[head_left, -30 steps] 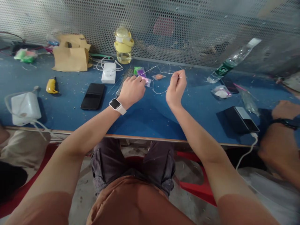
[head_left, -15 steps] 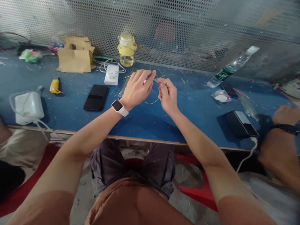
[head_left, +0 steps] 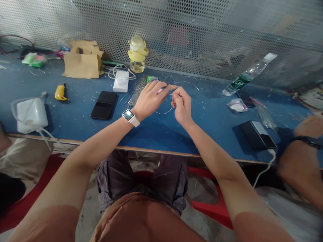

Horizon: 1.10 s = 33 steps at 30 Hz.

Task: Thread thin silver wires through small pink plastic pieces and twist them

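Observation:
My right hand (head_left: 182,105) is closed, thumb against bent fingers, on a thin pale wire or thread (head_left: 165,112) that curves down and left over the table. Just left of it, my left hand (head_left: 152,99) is bent over with its fingers together, their tips nearly meeting the right fingers. What it pinches is mostly hidden; only a bit of pink shows between the fingers. Behind the left hand lies a bundle of thin grey wire pieces (head_left: 137,90), with a small green packet (head_left: 151,79) beside it.
The blue table (head_left: 161,134) also holds a black phone (head_left: 103,105), a white charger (head_left: 120,81), a yellow cutter (head_left: 61,93), a yellow-lidded bottle (head_left: 137,55), a tilted water bottle (head_left: 248,74) and a black box (head_left: 257,135). Another person's arm (head_left: 300,158) rests at right.
My left hand has shifted slightly right and down, its fingertips nearer the right hand. More of the green packet and wire bundle shows. The watch screen has lit up.

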Motion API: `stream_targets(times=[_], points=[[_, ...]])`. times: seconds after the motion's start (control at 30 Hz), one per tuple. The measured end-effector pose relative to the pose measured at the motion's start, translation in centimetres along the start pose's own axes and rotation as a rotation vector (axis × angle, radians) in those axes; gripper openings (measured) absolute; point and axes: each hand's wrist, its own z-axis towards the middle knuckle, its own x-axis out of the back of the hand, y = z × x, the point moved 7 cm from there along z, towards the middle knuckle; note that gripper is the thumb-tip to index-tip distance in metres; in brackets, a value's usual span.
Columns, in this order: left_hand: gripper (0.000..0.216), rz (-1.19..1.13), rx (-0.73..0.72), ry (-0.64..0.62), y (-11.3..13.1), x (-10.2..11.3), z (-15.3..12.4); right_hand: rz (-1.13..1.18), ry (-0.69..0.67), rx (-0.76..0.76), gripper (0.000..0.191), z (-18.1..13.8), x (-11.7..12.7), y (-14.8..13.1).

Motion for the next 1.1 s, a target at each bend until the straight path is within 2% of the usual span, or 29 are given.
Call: stream_targets(times=[0.23,0.5,0.63,0.77,0.97,1.1], points=[[0.033,-0.125,-0.082,-0.029,1.0,-0.3,-0.2,-0.123,-0.052,0.065,0.063,0.0,0.1,-1.0],[0.024,-0.328,-0.060,-0.012,0.2,-0.1,-0.1,-0.199,-0.099,0.143,0.058,0.2,0.4,-1.5],[0.024,-0.318,-0.095,0.000,0.1,-0.5,-0.3,-0.218,-0.078,0.157,0.062,0.4,0.9,-1.3],[0.025,-0.203,-0.105,0.008,0.2,-1.1,-0.5,-0.087,-0.039,0.077,0.061,0.7,1.2,-0.1],[0.022,-0.189,-0.104,0.150,-0.7,-0.8,-0.7,0.106,-0.174,-0.138,0.055,0.9,0.2,2.8],[0.023,-0.194,-0.146,0.170,-1.1,-0.5,-0.7,0.159,-0.177,-0.178,0.058,0.8,0.0,3.4]])
